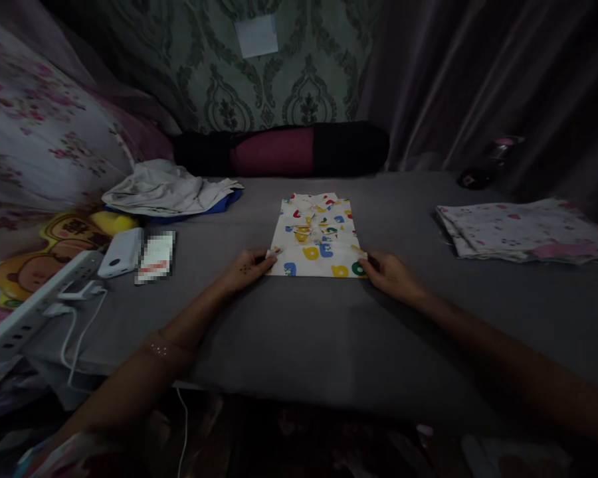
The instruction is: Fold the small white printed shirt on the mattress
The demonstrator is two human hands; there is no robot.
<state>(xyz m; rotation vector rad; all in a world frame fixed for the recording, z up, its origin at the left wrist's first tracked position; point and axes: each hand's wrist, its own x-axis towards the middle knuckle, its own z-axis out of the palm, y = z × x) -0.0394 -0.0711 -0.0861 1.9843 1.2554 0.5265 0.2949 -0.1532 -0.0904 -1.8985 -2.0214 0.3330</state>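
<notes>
A small white garment (315, 232) printed with colourful letters lies folded on the grey table cover (299, 332). Its lower part is turned up in a flat band, and what look like gathers or ties run down its middle. At the left end of the band, my left hand (252, 267) pinches the cloth between thumb and fingers. My right hand (386, 273) grips the opposite end in the same way. Both hands rest low, close to the surface, with the cloth stretched between them.
Folded pink-and-white cloth (523, 229) lies at right, near a dark bottle (478, 174). To the left are crumpled pale clothes (169, 189), a white power bank (122, 252), a blurred card (155, 257) and a power strip (40, 302) with cables. A dark roll (272, 151) lines the back.
</notes>
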